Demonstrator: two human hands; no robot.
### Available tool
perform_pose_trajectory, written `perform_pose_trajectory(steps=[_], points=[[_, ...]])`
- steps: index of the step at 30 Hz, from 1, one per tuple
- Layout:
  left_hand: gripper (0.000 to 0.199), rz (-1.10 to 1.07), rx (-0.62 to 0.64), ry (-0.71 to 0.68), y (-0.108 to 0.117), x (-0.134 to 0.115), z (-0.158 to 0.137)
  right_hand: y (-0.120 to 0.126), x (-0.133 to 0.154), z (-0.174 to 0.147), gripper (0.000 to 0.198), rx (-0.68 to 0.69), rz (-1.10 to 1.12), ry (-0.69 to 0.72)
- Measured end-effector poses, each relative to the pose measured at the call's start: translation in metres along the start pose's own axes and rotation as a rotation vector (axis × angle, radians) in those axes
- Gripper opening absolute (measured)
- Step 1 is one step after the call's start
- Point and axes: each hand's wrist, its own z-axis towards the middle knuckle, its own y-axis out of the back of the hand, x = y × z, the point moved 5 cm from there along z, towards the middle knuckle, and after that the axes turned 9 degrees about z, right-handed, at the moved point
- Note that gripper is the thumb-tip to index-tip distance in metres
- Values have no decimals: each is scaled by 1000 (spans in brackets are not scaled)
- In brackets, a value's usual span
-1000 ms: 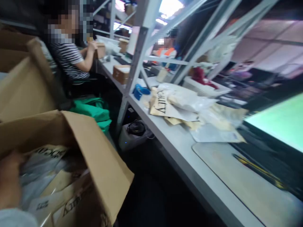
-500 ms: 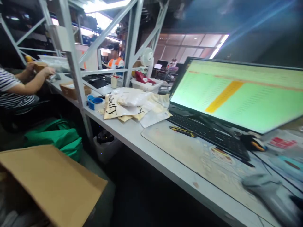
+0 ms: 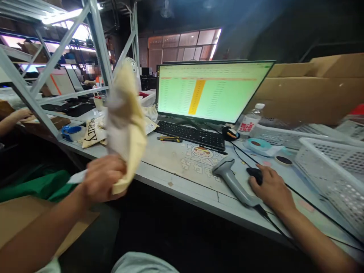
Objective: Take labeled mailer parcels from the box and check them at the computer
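Left hand [image 3: 104, 177] grips a cream packet [image 3: 132, 125]; right hand [image 3: 271, 187] rests on a black mouse [image 3: 255, 175]

Fingers of the left hand are closed around the packet's lower end, holding it upright at the desk's [image 3: 182, 189] front edge. Motion blurs the packet, so any print on it cannot be made out. The right hand lies low, thumb and fingers loosely apart on the mouse.

Just left of the right hand lies a grey scanner [image 3: 236, 184]. Between the hands and farther back are a yellow-and-black cutter [image 3: 170, 139], a keyboard [image 3: 193, 134] and a lit monitor [image 3: 210, 89]. Beyond the right hand stands a bottle [image 3: 251, 119], with a teal tape roll [image 3: 258, 146] nearer; a white basket [image 3: 335, 167] sits to that hand's right.

Behind the left hand are a printed packet [image 3: 91, 132] and a blue tape dispenser [image 3: 74, 133]. A green bag [image 3: 36, 185] and a cardboard flap [image 3: 19, 216] lie below and left of that hand. Farther out on the left, a co-worker's hand [image 3: 21, 114] shows.
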Motion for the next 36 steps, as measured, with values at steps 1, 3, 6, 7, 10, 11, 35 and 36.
perform_pose_trajectory(steps=[1,3,6,7,10,11,35,36], points=[[24,-27,31,-95,-21,-11,2,2,2,-1,64,-7,-7,-17],[27,-43,168,-224,-66,-26,-6,6,6,-4,64,-12,-25,-17],[27,13,474,-182,-116,-21,-38,8,9,-6,63,3,-41,-1],[23,28,552,-139,-122,-14,-49,8,10,-6,63,9,-43,0],[13,68,699,22,-114,10,-72,8,10,-7,61,1,-53,-2],[14,76,754,74,-107,17,-75,8,10,-7,61,-6,-57,-2],[46,-249,631,160,-207,-86,-24,8,9,-9,61,-7,-31,-55],[44,-258,620,165,-205,-85,-25,8,9,-9,62,-8,-34,-61]])
